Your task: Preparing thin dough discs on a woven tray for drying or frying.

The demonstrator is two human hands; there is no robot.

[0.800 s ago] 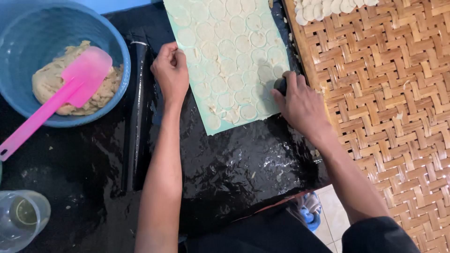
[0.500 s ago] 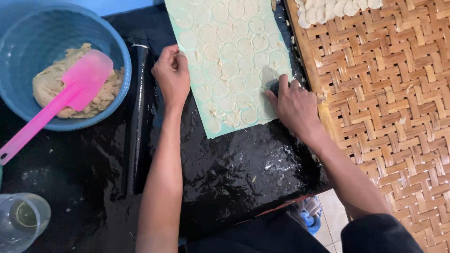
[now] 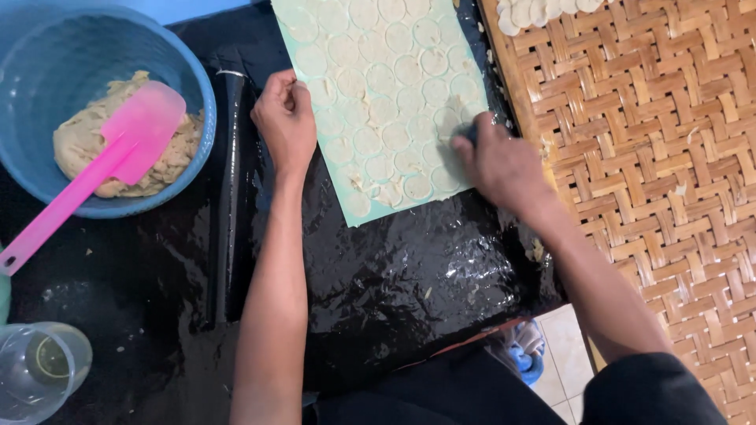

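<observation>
- The left hand (image 3: 285,118), fingers curled, pins the left edge of a pale green mat (image 3: 315,86), seemingly to keep it from sliding on the glossy black bench (image 3: 394,275).
- The right hand (image 3: 494,161) is closed around a small dark cutter (image 3: 471,132), pressing it into the rolled dough sheet (image 3: 386,86) at the mat's right side.
- Cut rounds (image 3: 543,9) lie on the woven bamboo tray (image 3: 654,157) at far right, within reach.
- At left, a blue bowl (image 3: 197,94) holds dough and a pink spatula (image 3: 102,165); a black rolling pin (image 3: 228,197) rests beside it.

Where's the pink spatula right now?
The pink spatula lies at upper left, its blade on the dough in the blue bowl, left of the left hand.
</observation>
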